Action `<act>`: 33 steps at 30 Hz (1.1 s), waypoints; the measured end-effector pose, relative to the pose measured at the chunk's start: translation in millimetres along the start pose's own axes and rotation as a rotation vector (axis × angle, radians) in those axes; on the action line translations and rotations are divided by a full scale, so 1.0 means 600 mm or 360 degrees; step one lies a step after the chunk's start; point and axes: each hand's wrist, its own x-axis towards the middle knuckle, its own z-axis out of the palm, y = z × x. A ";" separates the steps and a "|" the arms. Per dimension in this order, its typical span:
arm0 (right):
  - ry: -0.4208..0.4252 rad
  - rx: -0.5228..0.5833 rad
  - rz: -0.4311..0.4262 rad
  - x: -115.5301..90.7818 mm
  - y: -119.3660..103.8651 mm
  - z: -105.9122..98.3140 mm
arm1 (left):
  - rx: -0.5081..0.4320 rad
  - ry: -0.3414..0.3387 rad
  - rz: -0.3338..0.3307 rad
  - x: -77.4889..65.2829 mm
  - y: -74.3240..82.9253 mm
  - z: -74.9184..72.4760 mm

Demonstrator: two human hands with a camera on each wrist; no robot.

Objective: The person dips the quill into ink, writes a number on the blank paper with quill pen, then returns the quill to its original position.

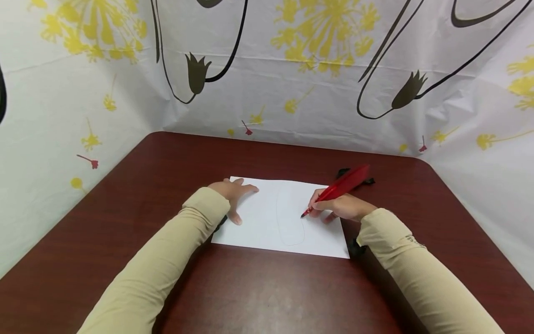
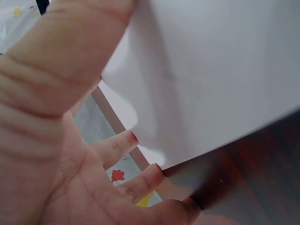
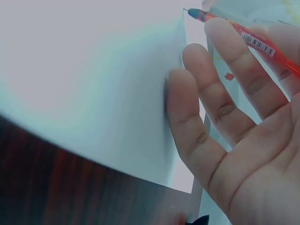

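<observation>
A white sheet of paper (image 1: 256, 218) lies on the dark red-brown table, with a thin curved line drawn as a long, narrow loop open on its right. My right hand (image 1: 340, 206) pinches a red pen (image 1: 344, 183) with a broad feather-shaped top. The pen's dark tip is at the paper, by the right end of the line. A barcode label shows on the pen barrel (image 3: 258, 44) in the right wrist view. My left hand (image 1: 235, 195) rests with spread fingers on the left edge of the sheet (image 2: 215, 79), thumb over the paper.
Behind my right hand a black object (image 1: 343, 173) lies on the table (image 1: 271, 292), partly hidden by the pen. Black wrist gear shows below each cuff. A white sheet with yellow and dark flower prints (image 1: 258, 69) hangs around the table's back and sides.
</observation>
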 end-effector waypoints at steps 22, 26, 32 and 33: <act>0.0133 -0.0023 0.0007 0.026 0.004 0.014 | -0.0015 -0.0005 -0.0019 0.006 -0.006 0.009; 0.0137 -0.0045 -0.0009 0.030 0.003 0.016 | -0.0026 -0.0014 -0.0017 0.006 -0.006 0.009; 0.0166 -0.0067 -0.0016 0.036 0.001 0.010 | 0.0002 0.0014 0.0004 0.015 -0.007 0.004; 0.0163 -0.0071 -0.0017 0.037 0.000 0.009 | 0.0006 0.0012 0.0003 0.016 -0.008 0.003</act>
